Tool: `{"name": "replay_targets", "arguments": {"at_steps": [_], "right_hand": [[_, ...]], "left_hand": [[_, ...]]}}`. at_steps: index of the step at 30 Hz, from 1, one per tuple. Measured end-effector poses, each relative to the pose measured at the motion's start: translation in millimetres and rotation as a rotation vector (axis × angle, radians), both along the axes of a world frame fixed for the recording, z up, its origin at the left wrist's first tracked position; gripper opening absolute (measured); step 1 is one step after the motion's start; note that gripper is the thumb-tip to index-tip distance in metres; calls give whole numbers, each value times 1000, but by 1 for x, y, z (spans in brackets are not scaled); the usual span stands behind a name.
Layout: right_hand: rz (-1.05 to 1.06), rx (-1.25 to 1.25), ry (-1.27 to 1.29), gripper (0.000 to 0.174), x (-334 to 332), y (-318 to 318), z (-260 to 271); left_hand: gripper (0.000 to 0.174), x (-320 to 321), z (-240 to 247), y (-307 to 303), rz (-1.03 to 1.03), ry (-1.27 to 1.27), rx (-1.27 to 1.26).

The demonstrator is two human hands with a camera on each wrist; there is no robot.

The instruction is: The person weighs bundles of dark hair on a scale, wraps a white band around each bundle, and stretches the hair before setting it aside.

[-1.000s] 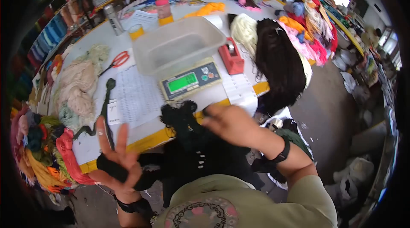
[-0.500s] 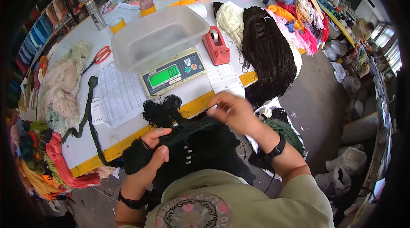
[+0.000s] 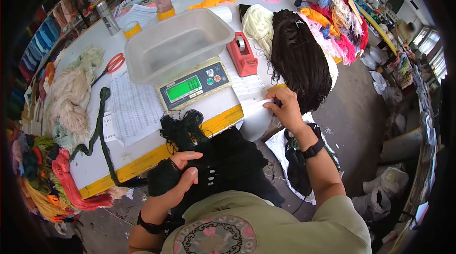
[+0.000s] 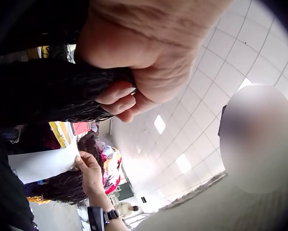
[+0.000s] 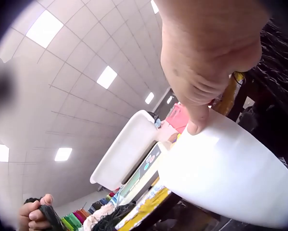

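My left hand (image 3: pixel 183 178) grips a hank of black-green yarn (image 4: pixel 47 91), its fingers curled round the strands. A curly end of this yarn (image 3: pixel 183 128) lies on the table's front edge. Off to the right, my right hand (image 3: pixel 286 106) pinches a white label sheet (image 3: pixel 249 95) by its right edge. In the right wrist view the thumb presses on the broad white back of the sheet (image 5: pixel 225 168). The sheet bends down over the table edge. Black cloth or yarn (image 3: pixel 228 161) covers the lap.
A scale (image 3: pixel 194 85) with a lit green display carries a grey plastic tub (image 3: pixel 137 66). Beside it stand a red tape dispenser (image 3: pixel 243 54) and hanks of dark brown yarn (image 3: pixel 299 59) and cream yarn (image 3: pixel 259 23). Red scissors (image 3: pixel 115 63) and a printed list (image 3: pixel 135 106) lie left.
My right hand has left the yarn, moved right and taken the label sheet's edge, pulling the sheet out past the table. My left hand's spread fingers have closed round the yarn.
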State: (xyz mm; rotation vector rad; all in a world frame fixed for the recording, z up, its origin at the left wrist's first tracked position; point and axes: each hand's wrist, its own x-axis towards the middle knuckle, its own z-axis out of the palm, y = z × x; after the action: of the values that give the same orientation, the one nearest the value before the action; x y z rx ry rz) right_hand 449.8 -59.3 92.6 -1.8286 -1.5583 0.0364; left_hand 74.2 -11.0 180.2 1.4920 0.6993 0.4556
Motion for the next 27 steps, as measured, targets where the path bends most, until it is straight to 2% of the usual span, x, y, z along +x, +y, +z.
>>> {"name": "replay_targets", "arguments": {"at_steps": [3,6,8,9,10,11,12,14,15,16,18,20,21,22,24,26,27], "right_hand": [[-112,117,-112,19,-16,-7,-2],[-99,151,-142,17,-42,-13,15],[187,86,51,17,-68,-19,33],[438,47,172,14,-83,-19,47],[635,-16,76,9,-96,-19,62],[737,-40,38,9,-110,-19,72],[790,-69,-110,13,-121,-18,78],[810,28,-205,17,-139,-14,87],[816,31,-209,17,-145,-12,88],[814,39,-203,16,-151,-9,89],[821,50,-195,14,-160,-4,88],[765,92,-47,18,-167,0,83],[757,37,27,27,-169,2,82],[761,37,28,27,-173,3,79],[744,5,428,35,-181,4,70],[821,15,426,41,-183,5,67],[851,-164,570,40,-183,4,69]], "left_hand": [[30,0,-1,-1,36,4,13],[31,2,-3,0,56,6,39],[32,4,-6,0,46,14,44],[35,5,-10,1,-18,25,146],[38,6,-12,2,-83,34,250],[44,6,-5,2,-175,123,231],[44,8,-6,2,-178,120,234],[49,11,-16,2,-275,133,423],[53,10,-32,4,-286,40,513],[53,8,-26,4,-278,41,517],[56,0,-10,1,-257,273,180],[59,-6,-12,0,-193,252,208],[63,-8,-13,0,-137,228,233],[63,-9,-11,-1,-132,229,233],[71,-10,-3,-1,-99,243,296],[73,-10,-6,-2,-89,166,306],[75,-11,-7,-3,-86,91,315]]}}
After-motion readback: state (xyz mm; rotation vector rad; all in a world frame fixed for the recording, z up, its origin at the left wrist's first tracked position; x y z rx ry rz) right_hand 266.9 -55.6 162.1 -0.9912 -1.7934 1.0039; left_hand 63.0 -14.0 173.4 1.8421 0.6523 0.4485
